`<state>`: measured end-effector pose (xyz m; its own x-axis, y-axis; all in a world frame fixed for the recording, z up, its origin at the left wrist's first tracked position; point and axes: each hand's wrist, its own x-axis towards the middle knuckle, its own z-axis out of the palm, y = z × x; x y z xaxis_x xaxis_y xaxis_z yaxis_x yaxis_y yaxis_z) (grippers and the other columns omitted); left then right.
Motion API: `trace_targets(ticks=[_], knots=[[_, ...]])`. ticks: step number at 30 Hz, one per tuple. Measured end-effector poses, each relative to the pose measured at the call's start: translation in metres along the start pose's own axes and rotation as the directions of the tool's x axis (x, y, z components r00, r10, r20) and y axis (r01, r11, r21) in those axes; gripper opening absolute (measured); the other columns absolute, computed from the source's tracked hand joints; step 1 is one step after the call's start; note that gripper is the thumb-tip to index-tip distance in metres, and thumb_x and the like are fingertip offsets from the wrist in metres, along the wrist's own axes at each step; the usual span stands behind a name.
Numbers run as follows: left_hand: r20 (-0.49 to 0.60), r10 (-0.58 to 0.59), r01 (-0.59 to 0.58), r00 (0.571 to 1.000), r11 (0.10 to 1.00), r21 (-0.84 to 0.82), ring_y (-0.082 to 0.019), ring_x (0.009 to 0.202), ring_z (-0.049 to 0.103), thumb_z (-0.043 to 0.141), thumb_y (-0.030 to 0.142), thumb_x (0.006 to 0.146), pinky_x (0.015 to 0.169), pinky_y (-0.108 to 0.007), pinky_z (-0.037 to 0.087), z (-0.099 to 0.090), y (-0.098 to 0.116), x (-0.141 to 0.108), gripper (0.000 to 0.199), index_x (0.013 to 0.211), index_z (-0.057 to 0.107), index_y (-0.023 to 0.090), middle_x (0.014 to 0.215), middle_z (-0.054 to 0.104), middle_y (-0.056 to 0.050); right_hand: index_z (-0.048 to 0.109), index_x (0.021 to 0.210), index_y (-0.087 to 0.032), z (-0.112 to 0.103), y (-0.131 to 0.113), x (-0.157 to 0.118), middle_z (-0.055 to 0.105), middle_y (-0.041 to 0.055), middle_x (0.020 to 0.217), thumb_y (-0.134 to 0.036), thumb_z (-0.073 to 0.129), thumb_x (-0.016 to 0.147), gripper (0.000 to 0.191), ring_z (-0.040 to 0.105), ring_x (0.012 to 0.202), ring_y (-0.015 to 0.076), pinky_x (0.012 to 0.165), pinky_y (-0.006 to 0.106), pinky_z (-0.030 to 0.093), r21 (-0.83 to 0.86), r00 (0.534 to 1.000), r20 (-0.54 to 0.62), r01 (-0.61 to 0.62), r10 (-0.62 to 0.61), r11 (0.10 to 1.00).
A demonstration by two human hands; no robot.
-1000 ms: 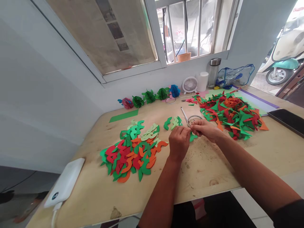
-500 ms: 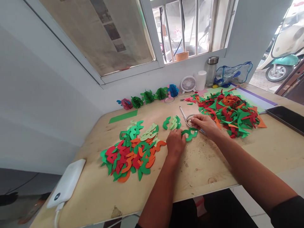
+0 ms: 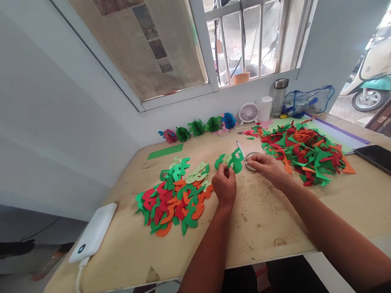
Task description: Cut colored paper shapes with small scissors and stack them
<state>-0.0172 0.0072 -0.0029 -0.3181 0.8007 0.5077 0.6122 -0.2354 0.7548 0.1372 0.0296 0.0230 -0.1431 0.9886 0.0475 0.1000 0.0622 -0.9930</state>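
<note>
Two hands above the tabletop (image 3: 259, 228): left hand (image 3: 224, 186) pinching a green paper cutout (image 3: 236, 161) lifted clear of the wood, right hand (image 3: 266, 165) curled, its fingertips at a ring-handled pair of scissors (image 3: 247, 162). Whether those fingers actually grip the ring, impossible to tell.

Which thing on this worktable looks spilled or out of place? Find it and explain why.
Fine brown specks are scattered over the bare plywood tabletop near the person's right hand. They look spilled, unlike the paper cutouts, which lie in heaps.
</note>
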Motion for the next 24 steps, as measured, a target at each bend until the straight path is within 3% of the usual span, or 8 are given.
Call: trace_targets(ticks=[5,9,13,17,24], knots=[[0.017,-0.039,0.039,0.999,0.999,-0.005,-0.014,0.053,0.05,0.053,0.023,0.08,0.054,-0.025,0.034,0.002,0.002,-0.003,0.012,0.068,0.054,0.02,0.059,0.057,0.001,0.062,0.065,-0.018,0.009,0.004,-0.001,0.059,0.0028,0.076,-0.046,0.065,0.069,0.029,0.051,0.072,0.0155,0.062,0.026,0.038,-0.044,0.995,0.073,0.07,-0.067,0.997],[0.114,-0.133,0.156,0.985,0.961,-0.229,-0.011,0.053,0.052,0.055,0.026,0.079,0.054,-0.022,0.038,0.004,0.006,-0.006,0.013,0.068,0.054,0.019,0.059,0.057,0.002,0.059,0.061,-0.018,0.012,0.003,0.0,0.048,-0.0016,0.059,-0.045,0.063,0.07,0.029,0.042,0.058,0.0119,0.054,0.025,0.033,-0.127,0.998,0.034,0.063,-0.059,0.99],[0.301,-0.259,0.38,0.918,0.796,-0.471,-0.009,0.049,0.053,0.061,0.032,0.074,0.05,-0.02,0.04,0.007,0.01,-0.004,0.016,0.069,0.054,0.017,0.057,0.055,0.003,0.057,0.06,-0.018,0.011,0.0,0.0,0.045,-0.0023,0.057,-0.044,0.06,0.073,0.029,0.038,0.054,0.0105,0.05,0.025,0.029,-0.156,0.998,0.002,0.07,-0.07,0.985],[0.426,-0.353,0.551,0.833,0.598,-0.582,-0.008,0.048,0.054,0.07,0.037,0.064,0.043,-0.018,0.04,0.007,0.013,0.0,0.029,0.081,0.061,0.015,0.064,0.06,0.001,0.058,0.061,-0.018,0.011,0.001,-0.001,0.048,-0.0014,0.056,-0.043,0.059,0.075,0.028,0.04,0.054,0.0111,0.048,0.025,0.031,-0.201,0.992,0.064,0.121,-0.11,0.972],[0.486,-0.424,0.645,0.764,0.489,-0.588,-0.009,0.051,0.052,0.073,0.042,0.057,0.043,-0.019,0.042,0.003,0.011,0.005,0.031,0.065,0.065,0.013,0.055,0.056,0.001,0.059,0.064,-0.018,0.011,0.008,-0.002,0.051,-0.0008,0.058,-0.037,0.059,0.078,0.023,0.043,0.056,0.012,0.052,0.025,0.034,-0.29,0.966,0.189,0.225,-0.175,0.93]])
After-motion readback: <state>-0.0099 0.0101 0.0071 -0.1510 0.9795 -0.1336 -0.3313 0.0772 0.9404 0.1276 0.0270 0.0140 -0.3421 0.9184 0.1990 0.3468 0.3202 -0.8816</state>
